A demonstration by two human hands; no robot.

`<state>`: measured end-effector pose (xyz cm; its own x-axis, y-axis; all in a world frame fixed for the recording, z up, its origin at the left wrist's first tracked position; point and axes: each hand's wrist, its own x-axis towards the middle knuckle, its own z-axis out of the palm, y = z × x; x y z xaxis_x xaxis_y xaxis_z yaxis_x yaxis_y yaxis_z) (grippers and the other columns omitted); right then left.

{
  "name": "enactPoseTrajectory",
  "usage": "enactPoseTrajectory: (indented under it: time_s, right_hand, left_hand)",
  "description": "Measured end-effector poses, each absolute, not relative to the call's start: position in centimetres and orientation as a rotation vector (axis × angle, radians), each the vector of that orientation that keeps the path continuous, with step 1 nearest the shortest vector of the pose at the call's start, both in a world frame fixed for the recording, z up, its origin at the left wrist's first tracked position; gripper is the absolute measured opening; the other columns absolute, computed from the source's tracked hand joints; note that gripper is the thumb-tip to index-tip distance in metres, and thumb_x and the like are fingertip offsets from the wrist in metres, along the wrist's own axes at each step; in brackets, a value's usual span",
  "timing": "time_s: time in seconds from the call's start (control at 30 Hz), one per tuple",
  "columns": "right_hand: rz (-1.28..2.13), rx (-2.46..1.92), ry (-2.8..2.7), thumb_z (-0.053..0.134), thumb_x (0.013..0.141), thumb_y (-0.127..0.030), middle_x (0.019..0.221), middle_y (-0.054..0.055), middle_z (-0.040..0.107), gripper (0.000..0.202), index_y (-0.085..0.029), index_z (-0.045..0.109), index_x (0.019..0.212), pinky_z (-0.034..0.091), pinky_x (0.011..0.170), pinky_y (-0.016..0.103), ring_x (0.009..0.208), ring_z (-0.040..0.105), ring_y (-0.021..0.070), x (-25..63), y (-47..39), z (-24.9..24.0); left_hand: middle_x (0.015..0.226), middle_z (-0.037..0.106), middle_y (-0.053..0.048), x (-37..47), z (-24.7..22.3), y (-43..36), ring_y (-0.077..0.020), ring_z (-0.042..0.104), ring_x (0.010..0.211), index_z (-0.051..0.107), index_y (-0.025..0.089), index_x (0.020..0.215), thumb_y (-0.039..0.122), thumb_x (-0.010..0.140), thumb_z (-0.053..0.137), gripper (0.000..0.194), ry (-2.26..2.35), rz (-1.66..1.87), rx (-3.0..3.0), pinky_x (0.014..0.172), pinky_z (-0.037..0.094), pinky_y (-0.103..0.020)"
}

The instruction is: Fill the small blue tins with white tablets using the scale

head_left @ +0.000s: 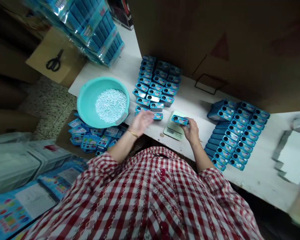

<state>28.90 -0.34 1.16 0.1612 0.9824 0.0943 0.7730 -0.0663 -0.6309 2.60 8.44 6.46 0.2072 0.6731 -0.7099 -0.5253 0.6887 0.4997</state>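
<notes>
My right hand (192, 130) grips the right end of a small blue tin (179, 120) with a dark round hole in its top. The tin is over a pale kitchen scale (173, 130); whether it rests on the plate I cannot tell. Slightly blurred, my left hand (143, 122) is open, fingers stretched out, at the front of a block of standing blue tins (155, 92). It partly covers the nearest ones. Left of that hand, a turquoise basin (86, 103) holds many small white pellets (111, 105).
More blue tins (237, 133) stand in rows on the right. Shrink-wrapped blue packs (97, 33) are stacked at the back left, near scissors (54, 61) on a cardboard box. Below the basin, a carton holds loose blue packs (92, 138). A large brown cardboard box (215, 43) borders the table's back.
</notes>
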Motion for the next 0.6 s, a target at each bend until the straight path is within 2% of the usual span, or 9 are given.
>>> enactPoseTrajectory:
  time_s: [0.07, 0.17, 0.27, 0.33, 0.47, 0.6]
  right_hand:
    - [0.294, -1.898, -1.904, 0.049, 0.082, -0.031, 0.104, 0.009, 0.059, 0.038, -0.020, 0.051, 0.119, 0.040, 0.082, 0.036, 0.094, 0.049, 0.0234, 27.8, -0.7, 4.5]
    - [0.032, -1.871, -2.239, 0.046, 0.084, -0.023, 0.110, 0.009, 0.058, 0.044, -0.022, 0.045, 0.128, 0.034, 0.084, 0.037, 0.097, 0.046, 0.0239, 26.3, -1.2, 8.4]
    - [-0.150, -1.870, -2.408, 0.044, 0.086, -0.020, 0.100, 0.008, 0.060, 0.041, -0.023, 0.047, 0.127, 0.031, 0.078, 0.036, 0.089, 0.045, 0.0223, 25.8, -1.5, 9.8]
    - [-0.192, -1.888, -2.439, 0.043, 0.087, -0.020, 0.097, 0.008, 0.060, 0.040, -0.022, 0.048, 0.126, 0.030, 0.076, 0.035, 0.086, 0.044, 0.0216, 25.8, -1.9, 9.8]
    - [-0.179, -1.886, -2.431, 0.041, 0.087, -0.018, 0.105, 0.008, 0.059, 0.044, -0.025, 0.043, 0.130, 0.029, 0.080, 0.037, 0.092, 0.043, 0.0224, 26.2, -2.8, 9.6]
    - [-0.096, -1.926, -2.386, 0.042, 0.086, -0.019, 0.100, 0.008, 0.059, 0.044, -0.027, 0.044, 0.130, 0.031, 0.077, 0.037, 0.090, 0.044, 0.0236, 27.1, -3.3, 9.1]
  left_hand:
    - [0.094, 0.065, -0.011, 6.8, 5.5, 6.6, -0.0192, 0.060, 0.089, 0.063, 0.014, 0.095, 0.038, 0.087, 0.042, 0.033, 0.965, 0.636, 0.046, 0.081, 0.046, -0.034]
    - [0.078, 0.065, -0.007, 10.7, 4.0, 6.0, -0.0158, 0.060, 0.070, 0.064, 0.013, 0.090, 0.037, 0.088, 0.038, 0.035, 0.891, 0.582, -0.094, 0.074, 0.047, -0.033]
    - [0.078, 0.066, -0.009, 12.2, 3.1, 6.4, -0.0168, 0.061, 0.070, 0.064, 0.012, 0.088, 0.032, 0.088, 0.037, 0.033, 0.845, 0.587, -0.136, 0.070, 0.047, -0.032]
    - [0.080, 0.067, -0.010, 12.7, 2.8, 6.5, -0.0169, 0.061, 0.071, 0.064, 0.010, 0.087, 0.027, 0.087, 0.039, 0.031, 0.843, 0.574, -0.136, 0.069, 0.047, -0.031]
    - [0.076, 0.067, -0.011, 13.6, 2.1, 6.2, -0.0142, 0.059, 0.062, 0.065, 0.008, 0.084, 0.022, 0.084, 0.042, 0.027, 0.850, 0.509, -0.146, 0.064, 0.046, -0.028]
    - [0.071, 0.066, -0.011, 14.0, 1.2, 5.8, -0.0156, 0.059, 0.062, 0.065, 0.007, 0.082, 0.020, 0.085, 0.041, 0.026, 0.858, 0.508, -0.189, 0.064, 0.047, -0.029]
